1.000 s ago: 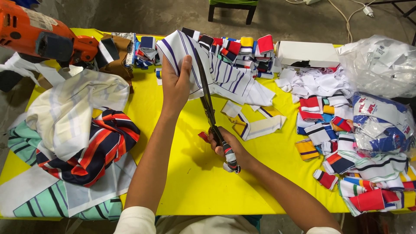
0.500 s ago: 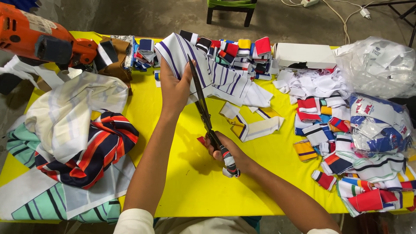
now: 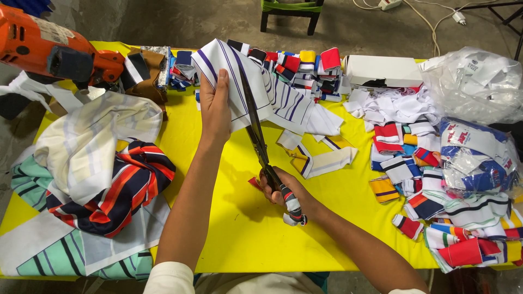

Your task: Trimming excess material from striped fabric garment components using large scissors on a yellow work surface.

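1. While it lies under heaps of cloth, the yellow table (image 3: 239, 239) spans the view.
2. Above its far middle, the white striped fabric (image 3: 239, 81) hangs pinched in the left hand (image 3: 216, 106).
3. The right hand (image 3: 283, 190) wraps closed around the scissors (image 3: 260, 142), blades in the fabric.

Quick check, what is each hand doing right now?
Left hand: closed, holding up the white striped fabric piece.
Right hand: closed around the scissors handles, blades in the fabric.

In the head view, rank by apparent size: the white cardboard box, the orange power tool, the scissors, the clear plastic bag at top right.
1. Clear plastic bag
2. Orange power tool; partly cut off by the frame edge, so unsure against the bag
3. Scissors; long but thin
4. White cardboard box
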